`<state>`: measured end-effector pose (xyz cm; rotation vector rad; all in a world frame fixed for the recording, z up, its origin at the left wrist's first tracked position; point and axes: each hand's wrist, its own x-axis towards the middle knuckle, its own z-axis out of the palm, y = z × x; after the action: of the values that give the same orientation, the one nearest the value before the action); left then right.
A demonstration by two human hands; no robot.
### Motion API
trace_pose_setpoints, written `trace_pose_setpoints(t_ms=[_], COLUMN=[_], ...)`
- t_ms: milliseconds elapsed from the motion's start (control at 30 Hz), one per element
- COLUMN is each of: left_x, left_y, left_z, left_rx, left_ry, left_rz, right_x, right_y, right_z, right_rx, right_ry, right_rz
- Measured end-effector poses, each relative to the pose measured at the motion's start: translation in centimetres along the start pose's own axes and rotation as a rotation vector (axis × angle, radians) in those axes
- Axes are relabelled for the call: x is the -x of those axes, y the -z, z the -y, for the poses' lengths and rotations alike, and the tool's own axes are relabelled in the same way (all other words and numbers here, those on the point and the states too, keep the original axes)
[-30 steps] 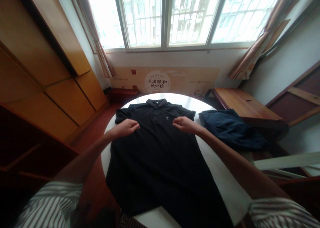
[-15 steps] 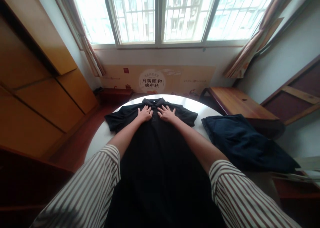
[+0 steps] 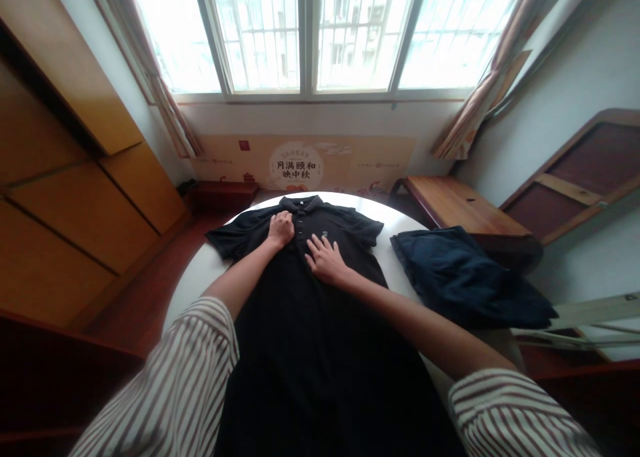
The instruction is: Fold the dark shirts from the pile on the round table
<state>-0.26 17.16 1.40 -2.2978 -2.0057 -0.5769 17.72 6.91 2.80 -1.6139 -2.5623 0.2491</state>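
A black short-sleeved polo shirt [image 3: 310, 337] lies spread front side up on a white round table [image 3: 187, 287], its collar at the far end. My left hand [image 3: 283, 229] is on the chest just left of the buttons, fingers curled in and closed on the cloth near the placket; the fingertips are partly hidden. Lower and to the right, my right hand [image 3: 326, 260] rests flat on the shirt front with its fingers spread. A small light logo shows on the chest above it.
Folded dark blue trousers [image 3: 465, 277] lie on the table's right side. Beyond them stands a wooden bench or desk [image 3: 465, 203]. Yellow-brown cabinets [image 3: 70, 210] line the left, and a barred window [image 3: 350, 37] is ahead.
My right hand has slid down the shirt toward me, uncovering the chest logo. My left hand has stayed near the buttons, and its fingers have curled in. The view has shifted slightly right.
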Motion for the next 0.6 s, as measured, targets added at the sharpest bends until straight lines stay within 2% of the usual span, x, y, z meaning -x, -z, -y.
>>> trace_pose_setpoints(t_ms=[67, 133, 233, 300, 367, 433, 600], left_x=[1.9, 3.9, 6.3, 7.6, 8.5, 9.1, 8.7], left_y=[1.0, 2.4, 4.6, 5.8, 6.5, 6.7, 6.5], left_z=[1.0, 3.3, 8.6, 12.2, 14.9, 16.3, 16.1], left_rx=[-0.015, -0.042, -0.104, -0.086, 0.000, 0.089, 0.197], left_ry=[0.021, 0.111, 0.410, 0.623, 0.757, 0.796, 0.692], left_rz=[-0.052, -0.109, -0.207, -0.209, -0.153, -0.117, -0.235], right_x=[5.8, 11.8, 19.5, 22.9, 24.9, 25.4, 23.5], right_y=[-0.4, -0.6, -0.1, 0.5, 1.2, 1.6, 0.6], right_z=[1.0, 1.5, 1.9, 2.0, 2.4, 3.2, 8.0], right_rx=[-0.019, -0.075, -0.172, -0.227, -0.269, -0.293, -0.247], right_ry=[0.096, 0.200, 0.367, 0.438, 0.481, 0.534, 0.722], right_rz=[0.015, 0.051, 0.139, 0.197, 0.227, 0.219, 0.044])
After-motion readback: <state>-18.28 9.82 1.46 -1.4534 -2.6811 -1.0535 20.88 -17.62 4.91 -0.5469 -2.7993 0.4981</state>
